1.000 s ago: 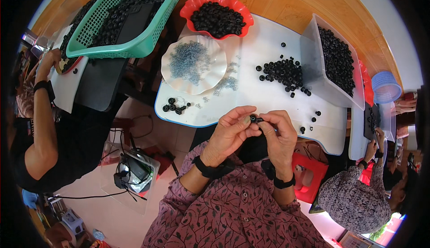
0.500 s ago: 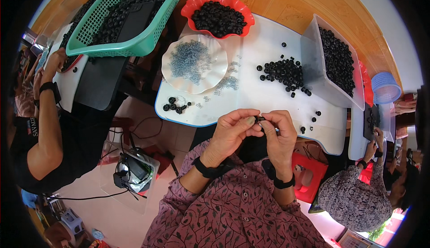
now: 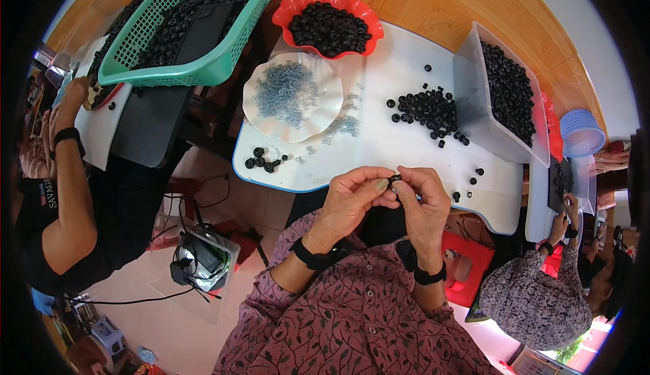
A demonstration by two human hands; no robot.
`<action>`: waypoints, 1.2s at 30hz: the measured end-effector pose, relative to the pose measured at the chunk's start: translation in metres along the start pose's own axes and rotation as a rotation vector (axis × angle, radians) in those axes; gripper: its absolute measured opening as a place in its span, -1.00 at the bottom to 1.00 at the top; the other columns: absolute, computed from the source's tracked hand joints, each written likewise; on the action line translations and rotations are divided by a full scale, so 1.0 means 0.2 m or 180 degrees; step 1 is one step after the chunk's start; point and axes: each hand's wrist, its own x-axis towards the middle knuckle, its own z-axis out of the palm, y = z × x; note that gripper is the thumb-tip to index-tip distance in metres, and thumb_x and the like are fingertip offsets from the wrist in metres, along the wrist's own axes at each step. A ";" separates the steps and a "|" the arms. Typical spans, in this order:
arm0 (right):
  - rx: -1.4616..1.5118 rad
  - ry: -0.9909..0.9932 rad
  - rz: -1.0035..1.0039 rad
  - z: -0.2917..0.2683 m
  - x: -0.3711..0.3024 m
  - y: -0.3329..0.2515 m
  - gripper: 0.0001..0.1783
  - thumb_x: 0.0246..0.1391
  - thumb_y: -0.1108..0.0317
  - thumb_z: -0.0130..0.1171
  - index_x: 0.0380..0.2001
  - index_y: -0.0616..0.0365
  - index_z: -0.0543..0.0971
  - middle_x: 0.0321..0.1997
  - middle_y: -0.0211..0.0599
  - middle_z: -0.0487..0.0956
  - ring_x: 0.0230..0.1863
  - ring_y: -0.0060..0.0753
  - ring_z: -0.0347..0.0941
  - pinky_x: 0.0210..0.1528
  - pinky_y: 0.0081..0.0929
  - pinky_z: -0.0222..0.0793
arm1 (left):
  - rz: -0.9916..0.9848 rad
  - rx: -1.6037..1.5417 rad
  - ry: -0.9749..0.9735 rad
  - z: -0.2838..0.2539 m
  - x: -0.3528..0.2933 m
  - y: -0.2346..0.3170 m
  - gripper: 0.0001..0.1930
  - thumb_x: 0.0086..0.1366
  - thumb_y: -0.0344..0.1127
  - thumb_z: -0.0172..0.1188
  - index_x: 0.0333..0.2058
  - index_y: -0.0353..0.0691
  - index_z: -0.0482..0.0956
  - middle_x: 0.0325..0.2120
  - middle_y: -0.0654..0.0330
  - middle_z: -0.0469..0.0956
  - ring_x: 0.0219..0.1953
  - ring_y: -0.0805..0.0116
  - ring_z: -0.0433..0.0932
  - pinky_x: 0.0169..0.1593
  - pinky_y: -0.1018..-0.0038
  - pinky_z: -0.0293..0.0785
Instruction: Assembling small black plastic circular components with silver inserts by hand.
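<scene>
Just past the table's near edge, my left hand (image 3: 353, 202) and my right hand (image 3: 424, 207) meet, thumbs and fingertips closed in a pinch. Between them is a small black plastic part (image 3: 394, 179), partly covered by the fingertips. Beyond my hands, a pile of small black round parts (image 3: 433, 112) lies on the white table (image 3: 396, 57). A white scalloped plate (image 3: 328, 114) holds many tiny silvery-blue pieces, apparently springs (image 3: 288, 94). More of them are scattered beside the plate. A few black parts (image 3: 264, 162) sit near the table's left corner.
A red scalloped bowl (image 3: 284, 11) and a clear bin (image 3: 474, 107), both with black parts, stand at the back and right. To the left is a green basket (image 3: 193, 70). Co-workers (image 3: 71, 219) sit at both sides. A red stool (image 3: 467, 267) stands under the table.
My fingertips have shifted slightly around the black part, which both hands still pinch. At the left, the co-worker's hand has moved a little.
</scene>
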 end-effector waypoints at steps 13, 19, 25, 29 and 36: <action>0.0831 -0.0132 0.0189 -0.01 -0.01 0.00 -0.86 0.08 0.61 0.22 -0.25 0.27 0.60 -0.23 -0.36 0.52 -0.20 -0.58 0.47 -0.12 -0.65 0.39 | -0.0032 -0.0686 -0.0007 -0.05 0.01 -0.04 -0.76 0.34 -0.50 0.10 -0.04 -0.41 0.53 -0.25 0.07 0.60 -0.26 0.37 0.62 -0.14 0.39 0.68; 0.0771 -0.0119 0.0179 0.00 -0.01 0.00 -0.86 0.10 0.60 0.20 -0.24 0.27 0.59 -0.21 -0.35 0.51 -0.18 -0.56 0.47 -0.11 -0.65 0.38 | -0.0109 -0.0789 0.0002 -0.03 0.01 -0.02 -0.73 0.35 -0.49 0.09 0.00 -0.41 0.52 -0.24 0.06 0.60 -0.24 0.37 0.61 -0.10 0.37 0.67; 0.0534 -0.0093 0.0072 0.00 -0.01 -0.02 -0.87 0.11 0.60 0.19 -0.24 0.26 0.59 -0.21 -0.33 0.50 -0.20 -0.55 0.46 -0.13 -0.65 0.38 | -0.0104 -0.0733 -0.0012 -0.03 0.01 -0.02 -0.73 0.38 -0.48 0.06 0.02 -0.41 0.50 -0.27 0.09 0.59 -0.24 0.38 0.61 -0.09 0.41 0.67; 0.0514 -0.0063 -0.0005 0.02 -0.01 -0.02 -0.86 0.11 0.59 0.19 -0.24 0.25 0.59 -0.23 -0.33 0.50 -0.22 -0.54 0.46 -0.16 -0.64 0.38 | -0.0104 -0.0697 -0.0004 -0.03 0.00 -0.01 -0.72 0.38 -0.47 0.05 0.03 -0.41 0.50 -0.29 0.10 0.59 -0.25 0.39 0.61 -0.09 0.42 0.67; 0.0214 -0.0015 -0.0143 0.03 -0.02 -0.03 -0.87 0.10 0.59 0.20 -0.25 0.24 0.59 -0.25 -0.32 0.49 -0.25 -0.52 0.46 -0.20 -0.63 0.38 | -0.0059 -0.0592 -0.0037 -0.03 0.00 -0.01 -0.74 0.37 -0.47 0.08 0.00 -0.39 0.52 -0.29 0.10 0.62 -0.25 0.39 0.64 -0.09 0.40 0.67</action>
